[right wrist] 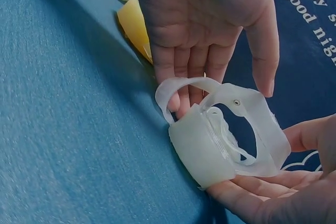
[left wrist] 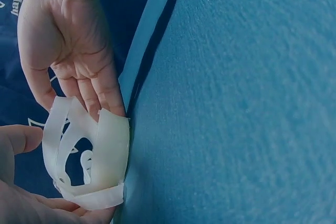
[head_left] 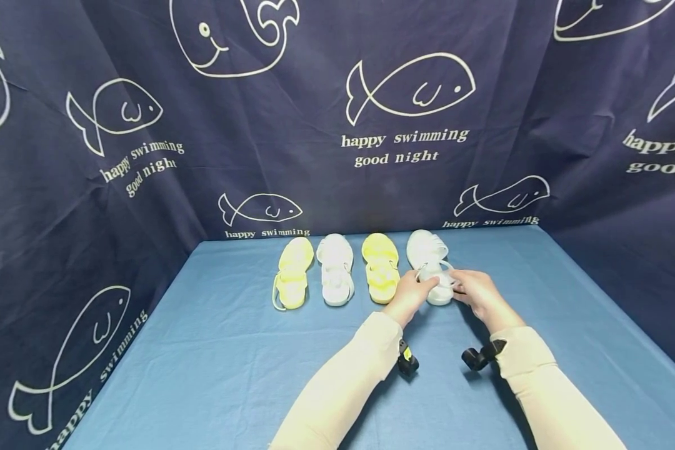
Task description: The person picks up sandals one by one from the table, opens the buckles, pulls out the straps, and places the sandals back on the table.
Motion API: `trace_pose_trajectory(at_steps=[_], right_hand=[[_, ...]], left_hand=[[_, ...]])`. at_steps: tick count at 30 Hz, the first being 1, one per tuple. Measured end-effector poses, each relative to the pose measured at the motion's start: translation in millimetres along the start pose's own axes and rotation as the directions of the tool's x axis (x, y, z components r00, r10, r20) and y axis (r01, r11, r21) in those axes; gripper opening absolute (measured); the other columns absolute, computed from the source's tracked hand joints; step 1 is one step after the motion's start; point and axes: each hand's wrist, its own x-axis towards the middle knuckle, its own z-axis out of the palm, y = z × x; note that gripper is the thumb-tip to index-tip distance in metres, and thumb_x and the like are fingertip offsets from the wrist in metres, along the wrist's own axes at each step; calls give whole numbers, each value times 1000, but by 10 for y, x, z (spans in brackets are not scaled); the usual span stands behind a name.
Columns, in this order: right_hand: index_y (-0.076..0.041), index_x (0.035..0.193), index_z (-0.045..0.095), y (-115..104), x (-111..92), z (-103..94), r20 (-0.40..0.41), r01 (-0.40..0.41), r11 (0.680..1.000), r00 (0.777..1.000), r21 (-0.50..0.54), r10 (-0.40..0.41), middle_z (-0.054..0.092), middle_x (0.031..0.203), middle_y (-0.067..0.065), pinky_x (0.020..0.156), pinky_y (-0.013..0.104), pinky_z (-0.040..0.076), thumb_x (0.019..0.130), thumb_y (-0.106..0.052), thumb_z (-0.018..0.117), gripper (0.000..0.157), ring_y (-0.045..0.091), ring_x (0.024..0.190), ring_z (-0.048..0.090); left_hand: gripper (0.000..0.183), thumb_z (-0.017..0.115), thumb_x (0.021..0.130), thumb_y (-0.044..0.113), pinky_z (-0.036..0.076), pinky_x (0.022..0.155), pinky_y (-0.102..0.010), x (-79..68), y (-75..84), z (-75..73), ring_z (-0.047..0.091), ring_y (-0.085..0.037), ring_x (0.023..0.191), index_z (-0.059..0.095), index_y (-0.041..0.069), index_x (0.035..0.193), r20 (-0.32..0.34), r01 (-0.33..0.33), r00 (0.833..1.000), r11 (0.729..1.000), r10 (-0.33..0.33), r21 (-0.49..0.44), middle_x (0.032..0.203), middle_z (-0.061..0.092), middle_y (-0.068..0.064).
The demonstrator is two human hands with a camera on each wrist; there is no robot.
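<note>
A white strappy sandal [head_left: 425, 248] lies at the right end of a row, toe toward the back wall. My left hand [head_left: 409, 296] is at its left side and my right hand [head_left: 481, 297] at its right. Straight fingers of both hands touch its heel end, around the ankle strap. In the left wrist view the heel cup [left wrist: 111, 150] stands between the hands, with the strap looped above it. The right wrist view shows my left fingers [right wrist: 181, 61] extended behind the strap [right wrist: 184, 83], the thumb apart from them.
Left of it stand a yellow sandal [head_left: 380, 250], another white sandal [head_left: 335, 250] and another yellow sandal [head_left: 295, 253], the last with its strap hanging out sideways. All lie on a blue cloth-covered table [head_left: 202, 350]. Dark blue fabric [head_left: 315, 175] printed with fish rises behind and at the sides.
</note>
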Motion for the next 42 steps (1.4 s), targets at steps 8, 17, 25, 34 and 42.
trace_pose_trajectory(at_steps=[8, 17, 25, 34, 42], right_hand=[[15, 144, 26, -3, -11, 18, -8, -36, 999, 999, 24, 36, 43, 123, 16, 81, 19, 55, 99, -22, 46, 61, 2, 84, 54], [12, 146, 27, -5, -35, -57, 19, -43, 999, 999, 33, 43, 48, 120, 11, 82, 20, 56, 99, -22, 48, 62, -1, 81, 56], [12, 147, 25, 21, -56, -41, 30, -39, 998, 999, 39, 38, 41, 132, 18, 83, 20, 55, 100, -22, 47, 62, -1, 84, 55], [12, 147, 23, 29, -111, -48, 38, -51, 998, 998, 27, 50, 46, 126, 16, 80, 19, 56, 100, -24, 48, 64, -3, 82, 56], [14, 146, 22, 49, -143, -53, 51, -36, 999, 998, 13, 35, 48, 121, 16, 81, 20, 56, 100, -23, 47, 64, -3, 82, 55]], left_hand=[[44, 66, 91, 28, 49, 96, -39, -5, 3, 1, 59, -20, 106, 58, 2, 124, -24, -10, 1000, 1000, 10, -14, 119, 63, -11], [41, 68, 89, 28, 52, 83, -38, -3, -15, 35, 58, -16, 91, 61, 4, 121, 12, 23, 1000, 996, -22, -87, 111, 66, -7], [39, 70, 89, 27, 51, 84, -39, -26, -4, 1, 57, -15, 88, 62, 5, 120, 14, 52, 999, 993, -50, -104, 107, 65, -4], [41, 69, 89, 27, 49, 92, -43, -73, -12, -15, 58, -18, 94, 61, 4, 121, 24, 68, 998, 993, -66, -99, 110, 65, -6], [40, 70, 88, 27, 48, 94, -43, -80, -15, -37, 58, -17, 95, 62, 5, 121, 40, 94, 995, 989, -90, -116, 109, 66, -5]])
